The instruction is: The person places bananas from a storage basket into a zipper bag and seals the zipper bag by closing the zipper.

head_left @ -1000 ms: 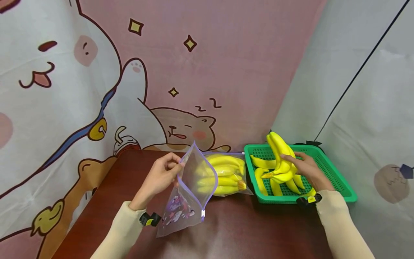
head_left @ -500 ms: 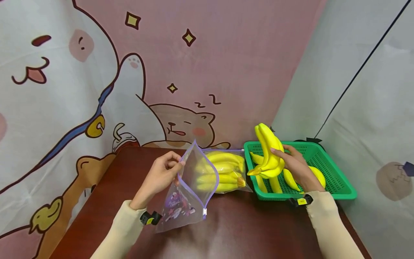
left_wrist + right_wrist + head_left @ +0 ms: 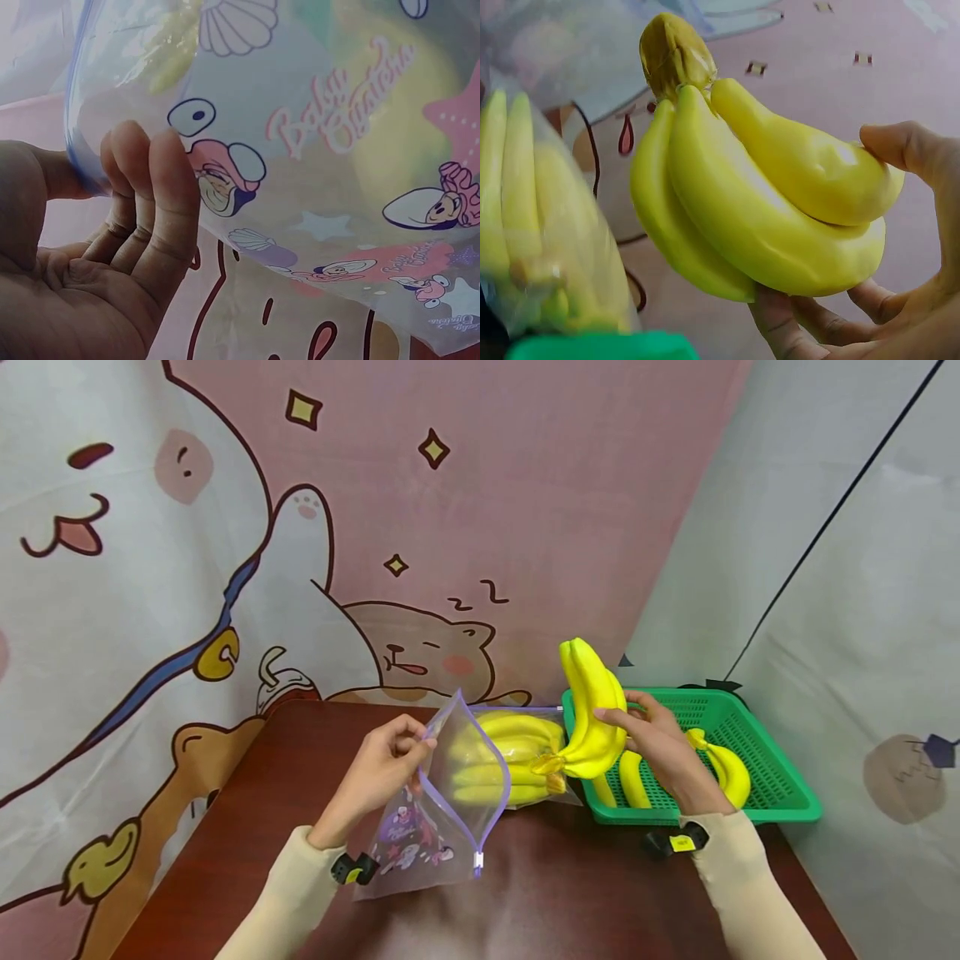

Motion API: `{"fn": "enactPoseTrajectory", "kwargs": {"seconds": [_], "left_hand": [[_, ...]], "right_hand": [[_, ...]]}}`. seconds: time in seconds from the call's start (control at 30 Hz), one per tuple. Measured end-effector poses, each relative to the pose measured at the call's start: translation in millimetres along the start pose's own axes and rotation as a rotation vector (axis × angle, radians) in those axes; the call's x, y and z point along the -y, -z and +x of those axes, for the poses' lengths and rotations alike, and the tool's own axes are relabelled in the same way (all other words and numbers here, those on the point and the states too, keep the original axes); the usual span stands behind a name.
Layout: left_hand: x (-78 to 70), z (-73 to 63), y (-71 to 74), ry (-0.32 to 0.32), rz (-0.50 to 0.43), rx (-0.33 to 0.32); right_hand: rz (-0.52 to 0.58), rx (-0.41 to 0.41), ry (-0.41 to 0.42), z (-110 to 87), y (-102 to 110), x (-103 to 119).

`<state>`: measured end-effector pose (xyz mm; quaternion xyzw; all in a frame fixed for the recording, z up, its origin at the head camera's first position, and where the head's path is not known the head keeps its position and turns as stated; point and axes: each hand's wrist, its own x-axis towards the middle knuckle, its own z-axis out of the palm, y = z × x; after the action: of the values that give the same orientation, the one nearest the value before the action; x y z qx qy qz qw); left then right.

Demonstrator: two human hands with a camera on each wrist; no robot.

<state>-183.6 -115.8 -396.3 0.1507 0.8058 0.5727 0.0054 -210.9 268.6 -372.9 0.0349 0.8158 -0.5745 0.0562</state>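
My left hand [image 3: 386, 768] pinches the purple-edged mouth of a clear zip bag [image 3: 427, 847] printed with cartoon shells and stars. The bag's mouth gapes toward the right, with a white slider at its lower corner. In the left wrist view, thumb and fingers hold the bag's edge [image 3: 73, 112]. My right hand [image 3: 660, 747] grips a bunch of bananas [image 3: 592, 710] in the air, over the left side of the green basket. Its stem end points left toward the bag's mouth. In the right wrist view, the thumb lies on one side of the bunch [image 3: 765, 195] and the fingers on the other.
A second clear bag [image 3: 517, 760] full of bananas lies behind the held bag, on the dark red-brown table [image 3: 555, 893]. On the right stands the green basket [image 3: 780, 777] with loose bananas [image 3: 727, 772] inside. A cartoon-printed cloth [image 3: 562, 527] hangs behind the table.
My right hand has carried the banana bunch left from over the middle of the basket toward the held bag. My left hand still holds the bag's mouth, almost in place.
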Motion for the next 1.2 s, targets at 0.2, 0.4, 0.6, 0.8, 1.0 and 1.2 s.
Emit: {"fn": "enactPoseTrajectory", "kwargs": {"seconds": [0.2,0.4,0.6,0.8,1.0,1.2], "left_hand": [[-0.9,-0.4,-2.7,-0.007,-0.001,0.009],[-1.9,0.0,-6.7,-0.011,0.0,0.007],[-1.1,0.8,-12.9,-0.019,0.009,0.012],[-3.3,0.0,-16.5,-0.019,0.026,0.0],[-6.6,-0.8,-19.6,0.014,0.03,-0.011],[-8.8,-1.2,-23.4,0.015,0.032,-0.018]], "right_hand": [[-0.047,0.015,0.043,-14.4,-17.8,18.5],[-0.105,0.004,0.092,-23.6,-36.7,30.5],[-0.149,-0.011,0.116,-31.5,-56.3,37.7],[-0.152,-0.003,0.136,-40.3,-73.0,43.6],[-0.152,-0.004,0.162,-50.2,-83.3,50.8],[-0.134,-0.003,0.207,-54.3,-99.1,50.0]]}}
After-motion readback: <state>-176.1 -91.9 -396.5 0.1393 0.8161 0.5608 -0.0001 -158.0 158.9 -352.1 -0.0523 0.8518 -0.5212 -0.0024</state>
